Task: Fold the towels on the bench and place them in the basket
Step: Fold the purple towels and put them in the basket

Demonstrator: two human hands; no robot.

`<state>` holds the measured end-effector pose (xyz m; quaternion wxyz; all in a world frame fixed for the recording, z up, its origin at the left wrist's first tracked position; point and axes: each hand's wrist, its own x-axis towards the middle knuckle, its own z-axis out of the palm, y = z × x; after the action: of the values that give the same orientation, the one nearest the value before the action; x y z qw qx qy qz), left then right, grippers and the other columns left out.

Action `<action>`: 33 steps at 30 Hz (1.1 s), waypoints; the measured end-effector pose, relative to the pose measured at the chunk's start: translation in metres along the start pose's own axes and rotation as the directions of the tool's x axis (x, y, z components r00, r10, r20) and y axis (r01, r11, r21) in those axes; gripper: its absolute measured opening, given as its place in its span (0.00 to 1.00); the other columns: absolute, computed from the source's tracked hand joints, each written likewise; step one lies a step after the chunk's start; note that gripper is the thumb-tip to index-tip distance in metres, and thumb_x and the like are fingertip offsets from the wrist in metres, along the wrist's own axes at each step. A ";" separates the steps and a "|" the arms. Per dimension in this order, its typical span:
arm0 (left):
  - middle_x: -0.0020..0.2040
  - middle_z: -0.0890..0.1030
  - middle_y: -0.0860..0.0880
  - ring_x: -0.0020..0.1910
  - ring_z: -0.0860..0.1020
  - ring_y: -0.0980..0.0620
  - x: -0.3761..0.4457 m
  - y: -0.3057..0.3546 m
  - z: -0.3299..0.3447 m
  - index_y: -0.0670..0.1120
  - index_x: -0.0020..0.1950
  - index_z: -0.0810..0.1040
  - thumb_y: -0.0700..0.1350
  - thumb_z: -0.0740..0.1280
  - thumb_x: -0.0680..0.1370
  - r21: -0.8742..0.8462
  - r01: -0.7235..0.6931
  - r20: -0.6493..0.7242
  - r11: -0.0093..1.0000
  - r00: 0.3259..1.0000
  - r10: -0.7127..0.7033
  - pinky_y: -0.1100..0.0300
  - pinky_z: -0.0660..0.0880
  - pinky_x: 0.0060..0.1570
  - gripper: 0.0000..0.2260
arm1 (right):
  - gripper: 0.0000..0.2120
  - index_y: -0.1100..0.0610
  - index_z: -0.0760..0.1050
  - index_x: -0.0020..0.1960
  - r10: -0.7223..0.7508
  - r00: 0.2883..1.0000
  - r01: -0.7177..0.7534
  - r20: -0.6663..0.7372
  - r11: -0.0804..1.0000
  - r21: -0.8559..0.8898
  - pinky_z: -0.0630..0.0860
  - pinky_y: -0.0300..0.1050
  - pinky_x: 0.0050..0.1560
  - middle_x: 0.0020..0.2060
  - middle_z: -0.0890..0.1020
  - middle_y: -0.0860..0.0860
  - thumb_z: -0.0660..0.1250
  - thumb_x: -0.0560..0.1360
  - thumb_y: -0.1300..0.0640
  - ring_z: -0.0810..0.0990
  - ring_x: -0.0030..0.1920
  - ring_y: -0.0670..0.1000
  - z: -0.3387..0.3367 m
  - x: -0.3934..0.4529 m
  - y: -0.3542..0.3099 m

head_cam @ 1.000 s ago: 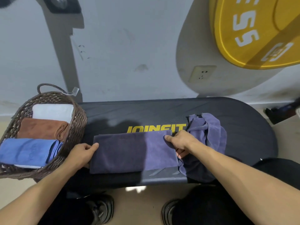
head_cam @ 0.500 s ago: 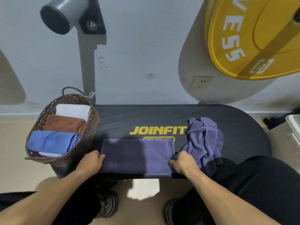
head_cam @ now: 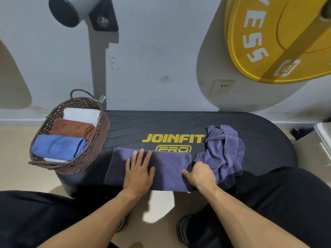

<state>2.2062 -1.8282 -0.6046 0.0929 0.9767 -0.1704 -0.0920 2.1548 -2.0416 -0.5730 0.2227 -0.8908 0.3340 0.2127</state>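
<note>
Left hand [head_cam: 138, 173] pressed flat, fingers spread, on folded dark purple rectangular towel [head_cam: 166, 170] lying along near edge of black padded bench [head_cam: 161, 126]. Right hand [head_cam: 201, 175] curled closed, pinching that towel's right end, just beside crumpled lighter purple towel [head_cam: 224, 151]. Brown woven wicker basket [head_cam: 96, 145] at bench's left end, holding rolled blue, brown and white towels.

Left hand [head_cam: 138, 171] flat, palm down, fingers spread and pointing away. Right hand [head_cam: 201, 174] curled, knuckles up, thumb out leftward. Both forearms bare.
</note>
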 end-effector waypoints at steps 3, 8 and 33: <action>0.80 0.37 0.48 0.79 0.38 0.45 0.001 0.001 0.018 0.54 0.79 0.38 0.57 0.49 0.83 0.069 -0.016 0.113 0.997 0.994 0.008 0.43 0.39 0.76 0.29 | 0.19 0.59 0.76 0.52 -0.003 1.000 0.001 0.017 0.997 0.083 0.73 0.47 0.44 0.50 0.82 0.57 0.68 0.74 0.43 0.80 0.54 0.60 0.006 -0.002 -0.001; 0.76 0.28 0.49 0.75 0.29 0.47 0.001 -0.003 0.021 0.54 0.77 0.30 0.58 0.47 0.83 0.061 -0.001 0.187 0.998 0.982 -0.011 0.43 0.34 0.75 0.31 | 0.13 0.57 0.73 0.36 0.047 0.999 -0.034 -0.026 0.930 0.367 0.69 0.43 0.38 0.35 0.78 0.52 0.70 0.71 0.49 0.78 0.42 0.56 0.007 -0.008 -0.008; 0.80 0.37 0.48 0.79 0.37 0.46 0.005 0.001 0.006 0.55 0.80 0.41 0.56 0.53 0.82 -0.011 0.021 0.247 1.000 0.969 -0.017 0.44 0.38 0.75 0.31 | 0.16 0.70 0.80 0.53 0.065 0.919 -0.382 0.388 0.385 0.840 0.82 0.57 0.50 0.48 0.84 0.64 0.77 0.67 0.68 0.84 0.49 0.63 -0.010 -0.008 -0.016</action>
<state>2.2090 -1.8316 -0.6105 0.0768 0.9586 -0.1707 -0.2148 2.1633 -2.0320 -0.5568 0.6814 -0.5330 0.4767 0.1561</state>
